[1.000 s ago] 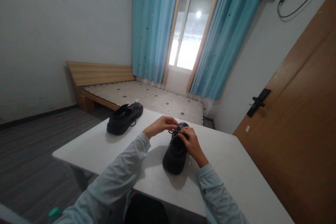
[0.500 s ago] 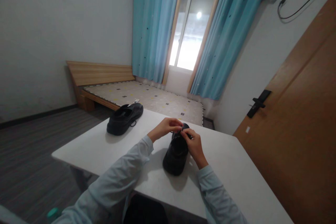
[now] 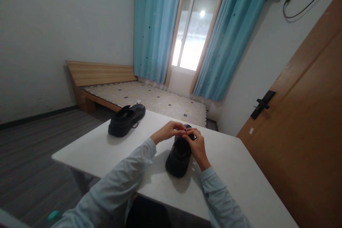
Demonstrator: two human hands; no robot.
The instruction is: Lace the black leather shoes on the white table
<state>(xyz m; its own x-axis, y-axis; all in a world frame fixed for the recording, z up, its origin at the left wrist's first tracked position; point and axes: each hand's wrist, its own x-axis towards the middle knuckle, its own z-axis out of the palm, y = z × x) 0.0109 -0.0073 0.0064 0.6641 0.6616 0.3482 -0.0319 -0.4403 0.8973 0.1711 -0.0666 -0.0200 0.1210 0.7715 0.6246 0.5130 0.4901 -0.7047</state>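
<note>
Both hands, left (image 3: 171, 131) and right (image 3: 196, 142), meet in a pinching grip on the laces of the near black shoe (image 3: 178, 160), heel towards the person, on the white table (image 3: 232, 174). Beyond it, to the left, sits the other black shoe (image 3: 124, 123).

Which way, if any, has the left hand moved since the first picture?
Yes: the left hand has shifted slightly rightward, farther from the unheld black shoe on the table.

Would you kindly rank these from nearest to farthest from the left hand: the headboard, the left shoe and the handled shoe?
1. Handled shoe: right at the left hand.
2. Left shoe: on the table, off to the left.
3. Headboard: beyond the table, farther left.
</note>
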